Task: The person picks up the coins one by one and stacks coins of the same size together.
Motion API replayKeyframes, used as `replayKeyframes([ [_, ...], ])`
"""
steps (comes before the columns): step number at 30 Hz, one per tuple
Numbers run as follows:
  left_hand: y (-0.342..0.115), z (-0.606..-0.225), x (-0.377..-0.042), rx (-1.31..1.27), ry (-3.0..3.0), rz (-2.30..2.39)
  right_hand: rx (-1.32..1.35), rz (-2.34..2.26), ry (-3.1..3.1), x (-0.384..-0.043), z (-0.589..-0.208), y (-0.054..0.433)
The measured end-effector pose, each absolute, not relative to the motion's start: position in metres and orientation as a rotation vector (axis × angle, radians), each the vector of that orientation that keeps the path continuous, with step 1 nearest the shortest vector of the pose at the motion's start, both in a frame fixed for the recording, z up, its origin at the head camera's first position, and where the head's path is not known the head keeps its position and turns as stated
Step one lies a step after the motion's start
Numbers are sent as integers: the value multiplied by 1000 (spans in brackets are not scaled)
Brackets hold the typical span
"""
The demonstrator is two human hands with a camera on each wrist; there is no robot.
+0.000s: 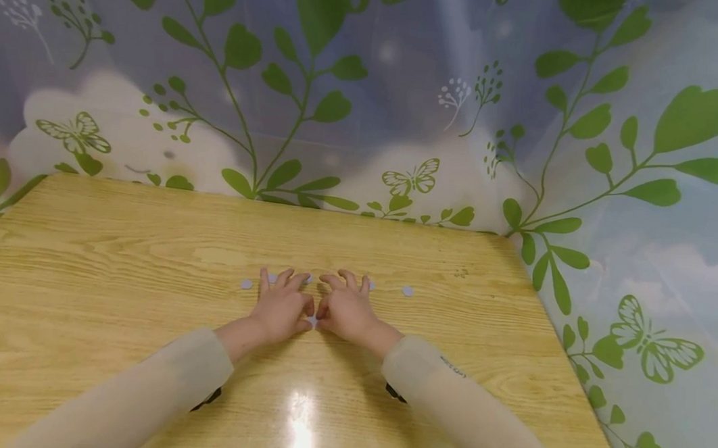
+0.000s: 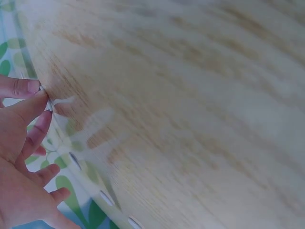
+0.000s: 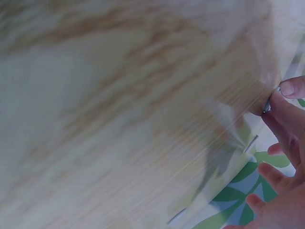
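Observation:
A small pale round disc (image 1: pixel 312 322) stands between the two hands, low over the table. My left hand (image 1: pixel 278 309) pinches it from the left with thumb and index finger, the other fingers spread out. From the right, my right hand (image 1: pixel 347 308) pinches the same disc with thumb and index finger. In the left wrist view the disc (image 2: pixel 49 103) appears nearly edge-on at the fingertips. The right wrist view also shows the disc (image 3: pixel 268 104) edge-on, partly hidden by fingers.
Several similar discs lie in a row beyond the hands, among them a leftmost disc (image 1: pixel 247 284) and a rightmost disc (image 1: pixel 407 291). The wooden table (image 1: pixel 118 292) has a glossy surface. A leaf-patterned curtain (image 1: pixel 401 118) borders its far and right edges.

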State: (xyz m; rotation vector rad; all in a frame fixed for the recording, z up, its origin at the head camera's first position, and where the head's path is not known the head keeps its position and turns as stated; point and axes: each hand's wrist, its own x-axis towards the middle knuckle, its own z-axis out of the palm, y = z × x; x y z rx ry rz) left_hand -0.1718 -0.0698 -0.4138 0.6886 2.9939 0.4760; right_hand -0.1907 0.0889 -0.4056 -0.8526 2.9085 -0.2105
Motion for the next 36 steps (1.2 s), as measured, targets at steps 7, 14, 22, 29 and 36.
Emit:
replayKeyframes([
  [7, -75, -411, -167, 682, 2994, 470, -861, -206, 2898, -191, -406, 83],
  [14, -78, -411, -165, 672, 2976, 494, -804, -305, 2857, -198, -402, 84],
  [22, -78, -412, -164, 675, 2977, 493, -560, -429, 2949, -232, -397, 79],
  [29, -78, -411, -158, 667, 2960, 499, -518, -324, 2946, -248, -396, 65],
  [36, -79, -410, -157, 662, 2960, 502, -540, -278, 2927, -250, -400, 52],
])
